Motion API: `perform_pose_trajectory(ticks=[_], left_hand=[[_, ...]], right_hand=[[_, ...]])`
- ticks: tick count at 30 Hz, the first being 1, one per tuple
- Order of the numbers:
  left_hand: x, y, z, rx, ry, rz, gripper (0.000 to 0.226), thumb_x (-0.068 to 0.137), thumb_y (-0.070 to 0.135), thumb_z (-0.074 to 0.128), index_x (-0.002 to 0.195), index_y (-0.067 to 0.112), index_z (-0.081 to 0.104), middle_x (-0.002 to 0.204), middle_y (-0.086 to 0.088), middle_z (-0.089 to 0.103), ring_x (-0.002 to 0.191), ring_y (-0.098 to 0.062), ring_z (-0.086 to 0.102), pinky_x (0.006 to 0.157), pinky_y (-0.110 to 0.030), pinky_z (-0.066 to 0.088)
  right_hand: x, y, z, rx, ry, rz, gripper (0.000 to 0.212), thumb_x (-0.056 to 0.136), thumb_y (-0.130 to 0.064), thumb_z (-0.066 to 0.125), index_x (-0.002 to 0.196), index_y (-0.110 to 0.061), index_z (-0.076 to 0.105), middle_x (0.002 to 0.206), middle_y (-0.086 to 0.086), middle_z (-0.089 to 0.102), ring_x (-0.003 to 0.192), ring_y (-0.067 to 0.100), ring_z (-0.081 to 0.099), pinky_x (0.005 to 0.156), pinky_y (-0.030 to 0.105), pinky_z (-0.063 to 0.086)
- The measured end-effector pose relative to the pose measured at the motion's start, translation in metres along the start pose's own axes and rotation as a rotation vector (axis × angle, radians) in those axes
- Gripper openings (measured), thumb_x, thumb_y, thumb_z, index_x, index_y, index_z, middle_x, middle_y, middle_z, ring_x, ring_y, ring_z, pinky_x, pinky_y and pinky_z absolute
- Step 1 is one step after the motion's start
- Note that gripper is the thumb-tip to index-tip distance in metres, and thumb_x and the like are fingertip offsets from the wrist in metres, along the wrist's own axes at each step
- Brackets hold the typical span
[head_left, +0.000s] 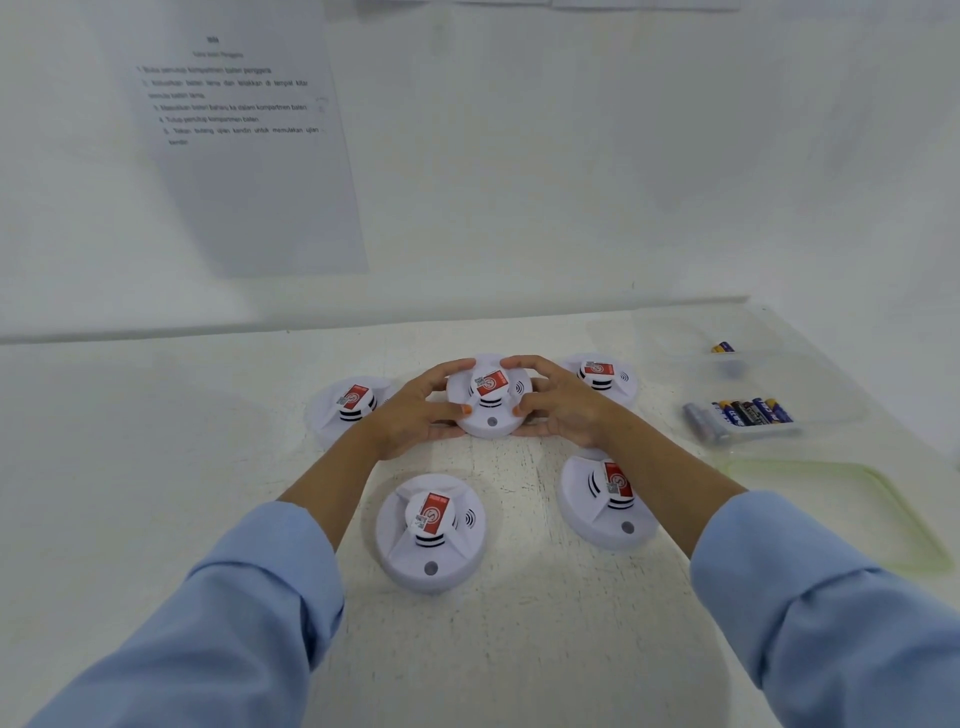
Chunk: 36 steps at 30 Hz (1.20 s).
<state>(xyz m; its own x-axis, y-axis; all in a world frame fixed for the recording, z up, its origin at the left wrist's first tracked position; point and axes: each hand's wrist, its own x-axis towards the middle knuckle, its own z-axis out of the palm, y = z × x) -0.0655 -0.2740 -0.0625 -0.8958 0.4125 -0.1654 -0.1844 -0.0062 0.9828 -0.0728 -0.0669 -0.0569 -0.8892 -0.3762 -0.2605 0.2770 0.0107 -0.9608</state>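
Table (519, 649): white, scuffed top, lying under the grip and spreading out on all sides of it.
Instruction sheet (249, 156): on the wall, beyond the grip and to its left; the print is too blurred to read.
Green tray (893, 514): well to the right of the grip, nearer the person.
Clear tray (831, 395): to the right of the grip, beyond the green tray.
Held detector (491, 397): round, white, with a red label on top, inside the grip; I cannot tell whether it is lifted or resting on the table.
Left detector (350, 408): just left of the grip.
Far-right detector (605, 376): just right of the grip, partly behind the right hand.
Near-left detector (431, 530): on the person's side of the grip.
Near-right detector (602, 499): on the person's side of the grip, under the right forearm.
Left hand (415, 410): fingers curled round the held detector's left edge.
Right hand (561, 410): fingers curled round the held detector's right edge.
Row of batteries (748, 413): in the clear tray.
Single battery (723, 347): beyond the row.
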Motion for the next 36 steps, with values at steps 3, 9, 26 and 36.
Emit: perform_pose_trajectory(ticks=[3,9,26,36], left_hand=[[0.0001,0.0001,0.0003,-0.003,-0.001,-0.004,0.054,0.087,-0.004,0.056,0.130,0.026,0.046,0.118,0.004,0.052,0.101,-0.014,0.058,0.070,-0.022,0.056],[-0.0002,0.0007,0.0007,-0.004,0.002,-0.005,0.053,0.087,-0.005,0.055,0.129,0.026,0.046,0.116,0.004,0.053,0.100,-0.015,0.058,0.072,-0.023,0.057],[0.0020,-0.0015,-0.0013,0.015,0.005,0.001,0.052,0.087,-0.003,0.057,0.127,0.028,0.047,0.117,0.005,0.054,0.100,-0.014,0.059,0.074,-0.024,0.057],[0.0025,-0.0026,-0.0023,-0.005,-0.001,0.001,0.052,0.087,-0.004,0.056,0.126,0.027,0.047,0.121,0.002,0.053,0.103,-0.017,0.059,0.072,-0.025,0.057]], right_hand=[[-0.0008,-0.0009,0.0006,-0.002,-0.002,-0.001,0.051,0.080,0.013,0.053,0.111,-0.027,0.056,0.106,0.006,0.061,0.098,0.026,0.059,0.086,0.040,0.054],[-0.0003,-0.0012,0.0005,0.002,-0.006,0.002,0.051,0.080,0.013,0.053,0.110,-0.028,0.057,0.107,0.006,0.061,0.097,0.026,0.059,0.084,0.039,0.055],[0.0009,-0.0006,-0.0001,0.003,-0.005,0.001,0.051,0.080,0.013,0.054,0.112,-0.026,0.056,0.107,0.006,0.061,0.100,0.027,0.059,0.084,0.040,0.055],[-0.0003,-0.0016,0.0012,-0.007,-0.003,0.000,0.051,0.080,0.014,0.053,0.114,-0.025,0.055,0.105,0.006,0.061,0.100,0.027,0.058,0.086,0.041,0.053]])
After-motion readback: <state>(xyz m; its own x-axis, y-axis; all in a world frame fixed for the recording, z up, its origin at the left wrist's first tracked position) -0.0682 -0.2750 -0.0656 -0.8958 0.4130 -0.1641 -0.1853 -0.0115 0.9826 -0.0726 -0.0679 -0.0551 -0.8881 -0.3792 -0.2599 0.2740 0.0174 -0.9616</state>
